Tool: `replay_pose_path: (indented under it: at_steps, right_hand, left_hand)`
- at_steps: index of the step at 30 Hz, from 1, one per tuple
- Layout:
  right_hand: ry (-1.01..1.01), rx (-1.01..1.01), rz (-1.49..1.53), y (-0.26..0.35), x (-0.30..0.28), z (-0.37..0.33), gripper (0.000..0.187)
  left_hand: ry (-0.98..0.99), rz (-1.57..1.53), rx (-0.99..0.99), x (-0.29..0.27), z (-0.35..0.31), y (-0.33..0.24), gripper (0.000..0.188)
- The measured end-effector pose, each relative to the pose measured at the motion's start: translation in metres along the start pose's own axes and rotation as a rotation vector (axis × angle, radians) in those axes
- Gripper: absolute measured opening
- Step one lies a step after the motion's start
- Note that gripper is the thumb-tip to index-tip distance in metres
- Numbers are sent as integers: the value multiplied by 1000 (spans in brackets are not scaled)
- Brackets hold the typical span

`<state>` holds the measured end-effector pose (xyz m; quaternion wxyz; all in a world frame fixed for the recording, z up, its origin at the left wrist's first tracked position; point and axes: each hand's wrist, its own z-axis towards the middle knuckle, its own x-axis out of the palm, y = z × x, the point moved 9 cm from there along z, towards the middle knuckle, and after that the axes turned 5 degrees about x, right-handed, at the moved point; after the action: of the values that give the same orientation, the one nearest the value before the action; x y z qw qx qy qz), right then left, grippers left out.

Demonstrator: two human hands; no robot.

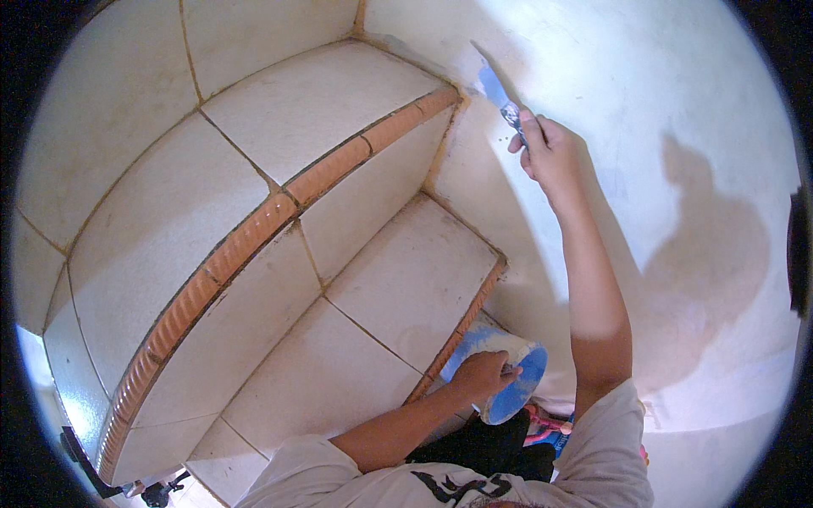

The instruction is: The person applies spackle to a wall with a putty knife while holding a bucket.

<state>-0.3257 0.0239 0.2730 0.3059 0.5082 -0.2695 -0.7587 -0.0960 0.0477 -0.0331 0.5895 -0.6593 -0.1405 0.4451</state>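
Scraper (510, 112) in right hand (549, 152), blade (491, 80) pointing away.

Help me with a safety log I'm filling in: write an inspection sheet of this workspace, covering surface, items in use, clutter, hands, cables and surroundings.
Surface: pale tiled steps with terracotta edging and dark grout lines.
Items in use: putty knife at the wall; blue-and-white bucket below.
Clutter: pink and blue items near the bucket, partly hidden.
Hands: right hand grips the knife handle; left hand grips the bucket's rim.
Cables: nothing seen.
Surroundings: shadow on the wall; dark object at the right edge, unclear.
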Motion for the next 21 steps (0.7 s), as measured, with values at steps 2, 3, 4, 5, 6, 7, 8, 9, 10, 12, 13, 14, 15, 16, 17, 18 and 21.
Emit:
replay_pose_path:
  at_steps: [2, 3, 4, 5, 6, 7, 8, 9, 10, 12, 13, 14, 15, 16, 17, 18, 21]
  right_hand:
    - [-11, -14, 6, -8, 8, 12, 45]
    - [-23, -3, -67, -16, 1, 14, 45]
    - [-25, 6, -136, -12, -5, 11, 45]
    - [-27, 15, -206, -12, -9, 7, 45]
    - [-83, -36, -179, -18, -15, 4, 46]
    - [-145, -89, -156, -19, -21, -3, 48]
    - [-206, -143, -133, -20, -27, -10, 49]
    - [-179, -96, -114, -29, -26, -12, 49]
    - [-154, -50, -93, -20, -23, -19, 49]
    - [-103, -5, -102, -9, -11, -22, 49]
    - [-79, -8, -138, -3, -4, -17, 49]
    - [-59, -9, -178, -1, 0, -11, 49]
    - [-68, -63, -186, 1, 2, -3, 50]
    - [-76, -118, -195, 3, 8, 5, 51]
    - [-84, -173, -204, 4, 9, 8, 53]
    - [-111, -162, -227, -2, 2, 9, 52]
    - [-143, -139, -245, -11, -9, 7, 52]
  left_hand:
    - [-19, 10, 17, 1, 0, -1, 57]
    - [-34, 21, 33, 1, 1, -1, 56]
    - [-56, 30, 42, -2, -1, -2, 56]
    - [-39, 14, 27, -2, -1, -1, 56]
    - [-21, -2, 12, -2, -1, 1, 56]
    - [-3, -19, 4, -2, 0, 0, 55]
    - [1, -20, 8, -2, 0, -2, 53]
    - [6, -21, 13, -1, 1, -3, 51]
    - [11, -18, 17, -1, 1, -4, 49]
    - [31, 9, -10, -2, 1, -2, 49]
    - [43, 23, -22, -3, 0, -1, 49]
    - [48, 21, -22, -5, 1, -4, 49]
    - [52, 19, -21, -6, 1, -6, 49]
    - [56, 16, -20, -7, 1, -8, 49]
    - [39, 14, -9, -5, 1, -7, 51]
    - [23, 12, 3, -2, 3, -5, 52]
    - [-7, -5, 5, -3, 1, 0, 54]
